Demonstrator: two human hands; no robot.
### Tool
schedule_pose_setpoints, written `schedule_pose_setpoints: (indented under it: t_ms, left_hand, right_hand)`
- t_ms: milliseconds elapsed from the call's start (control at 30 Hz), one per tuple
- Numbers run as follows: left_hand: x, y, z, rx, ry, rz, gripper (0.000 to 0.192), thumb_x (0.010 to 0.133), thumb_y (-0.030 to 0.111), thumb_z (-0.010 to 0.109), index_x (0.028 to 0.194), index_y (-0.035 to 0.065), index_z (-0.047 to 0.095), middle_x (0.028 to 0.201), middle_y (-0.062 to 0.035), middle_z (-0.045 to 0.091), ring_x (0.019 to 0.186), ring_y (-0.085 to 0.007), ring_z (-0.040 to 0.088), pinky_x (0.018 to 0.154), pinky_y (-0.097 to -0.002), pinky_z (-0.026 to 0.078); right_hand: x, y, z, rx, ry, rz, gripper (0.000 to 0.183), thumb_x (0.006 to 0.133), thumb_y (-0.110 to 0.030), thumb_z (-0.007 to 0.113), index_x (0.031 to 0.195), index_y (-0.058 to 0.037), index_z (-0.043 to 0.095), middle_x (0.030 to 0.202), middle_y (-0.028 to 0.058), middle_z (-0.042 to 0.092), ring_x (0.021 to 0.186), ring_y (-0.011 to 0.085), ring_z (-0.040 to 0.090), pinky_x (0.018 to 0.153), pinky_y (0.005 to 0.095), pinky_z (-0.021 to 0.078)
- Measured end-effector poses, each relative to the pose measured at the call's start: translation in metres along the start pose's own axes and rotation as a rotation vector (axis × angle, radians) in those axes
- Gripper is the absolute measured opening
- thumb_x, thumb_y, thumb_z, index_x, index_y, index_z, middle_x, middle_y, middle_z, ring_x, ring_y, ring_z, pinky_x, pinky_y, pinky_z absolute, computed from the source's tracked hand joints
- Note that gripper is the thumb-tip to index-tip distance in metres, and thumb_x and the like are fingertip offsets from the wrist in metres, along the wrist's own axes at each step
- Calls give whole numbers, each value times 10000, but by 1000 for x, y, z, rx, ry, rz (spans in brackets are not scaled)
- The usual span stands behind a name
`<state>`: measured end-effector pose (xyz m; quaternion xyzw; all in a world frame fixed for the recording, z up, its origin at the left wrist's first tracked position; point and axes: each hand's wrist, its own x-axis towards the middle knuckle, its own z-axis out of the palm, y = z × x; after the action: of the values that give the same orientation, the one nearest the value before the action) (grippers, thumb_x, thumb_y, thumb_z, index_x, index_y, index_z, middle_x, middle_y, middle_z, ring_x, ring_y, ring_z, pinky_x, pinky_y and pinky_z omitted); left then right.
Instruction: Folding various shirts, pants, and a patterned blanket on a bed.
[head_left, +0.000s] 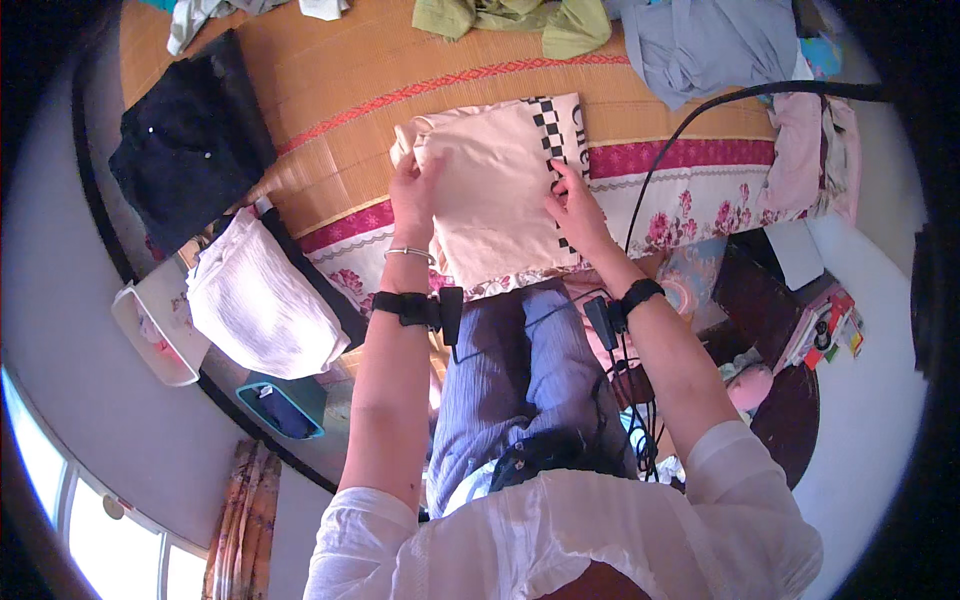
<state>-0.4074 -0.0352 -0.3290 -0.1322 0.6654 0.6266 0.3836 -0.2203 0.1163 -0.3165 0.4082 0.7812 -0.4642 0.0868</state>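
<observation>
A folded cream garment (487, 195) with a black-and-white checkered strip and dark lettering lies at the front edge of the bed, before my knees. My left hand (412, 195) grips its bunched left edge, thumb on top of the cloth and fingertips partly hidden in the folds. On the right side, my right hand (579, 206) touches the checkered strip with bent, slightly spread fingers; whether they pinch the fabric is unclear. A bangle and a black strap circle my left forearm, and another strap is on my right.
The bed's woven mat (337, 90) bears a black garment (195, 142), olive cloth (517, 19) and grey-blue clothing (705, 45). White clothing (262, 300) is piled at left, near a teal-rimmed bin (289, 409). A black cable (697, 112) arcs across the right; a dark table (772, 300) stands there.
</observation>
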Motion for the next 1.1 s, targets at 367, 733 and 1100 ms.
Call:
schedule_pose_setpoints:
  t_ms: [367,733,1100]
  left_hand:
    - [-14,-21,-37,-45,62,-60,265,861,196,560,985,-38,551,797,-68,602,661,-119,575,573,-221,469]
    - [-76,-62,-59,748,-120,-134,259,689,188,685,787,-31,587,641,-101,596,571,-161,553,532,-300,440]
    - [-76,-22,23,623,17,287,267,808,77,565,1069,25,538,860,-116,556,654,-162,536,610,-280,452]
  right_hand:
    - [-5,18,-17,174,135,6,475,795,-107,591,1222,-69,387,922,100,542,770,211,558,689,315,464]
    - [-14,53,-32,35,97,141,479,787,-173,622,1180,-12,402,896,147,585,769,239,589,697,328,473]
    - [-6,70,-21,268,-19,261,370,776,-156,638,1065,5,472,855,87,611,734,156,578,673,280,464]
